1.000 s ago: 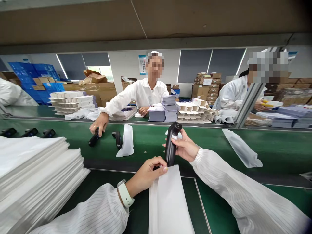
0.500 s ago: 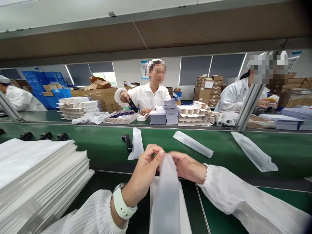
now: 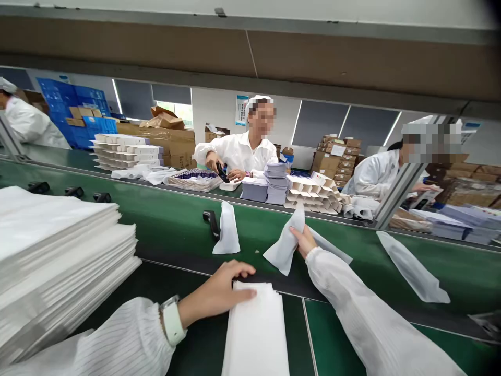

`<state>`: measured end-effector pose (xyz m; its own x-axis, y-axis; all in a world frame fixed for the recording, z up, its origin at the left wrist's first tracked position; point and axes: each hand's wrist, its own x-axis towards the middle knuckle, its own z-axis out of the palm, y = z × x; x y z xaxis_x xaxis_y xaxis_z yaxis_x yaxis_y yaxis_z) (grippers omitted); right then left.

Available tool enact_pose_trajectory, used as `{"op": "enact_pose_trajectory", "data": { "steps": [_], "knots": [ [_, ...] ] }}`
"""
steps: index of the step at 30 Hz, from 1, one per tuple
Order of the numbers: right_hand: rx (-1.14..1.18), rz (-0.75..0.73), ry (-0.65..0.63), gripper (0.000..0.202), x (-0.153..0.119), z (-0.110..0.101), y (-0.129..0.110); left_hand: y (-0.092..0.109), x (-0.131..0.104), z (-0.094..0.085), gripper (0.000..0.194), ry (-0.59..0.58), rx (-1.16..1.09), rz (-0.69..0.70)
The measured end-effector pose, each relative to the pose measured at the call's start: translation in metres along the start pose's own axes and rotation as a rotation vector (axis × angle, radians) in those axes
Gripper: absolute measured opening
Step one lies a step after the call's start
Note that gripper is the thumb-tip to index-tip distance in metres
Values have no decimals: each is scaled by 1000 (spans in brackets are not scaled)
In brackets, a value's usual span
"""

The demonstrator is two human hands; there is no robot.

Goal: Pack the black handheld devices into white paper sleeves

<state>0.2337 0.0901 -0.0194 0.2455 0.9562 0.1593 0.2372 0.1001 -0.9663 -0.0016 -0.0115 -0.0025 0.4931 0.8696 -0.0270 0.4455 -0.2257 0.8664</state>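
Note:
My right hand [image 3: 304, 241] is closed on a translucent white sleeve bag [image 3: 285, 249] and carries it above the green conveyor belt [image 3: 168, 230]. My left hand [image 3: 221, 292] has its fingers apart, its thumb touching the upper end of a stack of narrow white sleeve bags [image 3: 256, 331] on the work surface before me. Partly behind the held bag, another flat bag [image 3: 332, 246] lies on the belt. Left of it is a bag [image 3: 227, 230] beside a black device [image 3: 212, 224] with a handle-like shape; I cannot tell whether the two are joined.
A tall pile of white sheets [image 3: 58, 261] stands at the left. One more bag [image 3: 415, 269] lies on the belt at right. Beyond it a co-worker [image 3: 246, 149] sits behind white cartons [image 3: 313, 190] and stacked booklets [image 3: 276, 183]. A metal post [image 3: 403, 193] rises at right.
My right hand has lifted a sleeve bag off the stack and moved forward over the belt. My left hand has let go of that bag and spread its fingers near the stack.

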Motion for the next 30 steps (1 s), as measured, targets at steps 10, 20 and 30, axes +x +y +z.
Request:
{"op": "enact_pose_trajectory", "data": {
  "steps": [10,20,30],
  "knots": [
    [-344,-284,-477,27,-81,9,-7,-14,-5,16,12,108,247,68],
    [-443,-537,-410,14,-119,11,-9,-14,-4,16,41,183,55,156],
    [-229,-373,-852,23,-94,-1,-12,-12,13,11,24,-37,-99,344]
  ]
}}
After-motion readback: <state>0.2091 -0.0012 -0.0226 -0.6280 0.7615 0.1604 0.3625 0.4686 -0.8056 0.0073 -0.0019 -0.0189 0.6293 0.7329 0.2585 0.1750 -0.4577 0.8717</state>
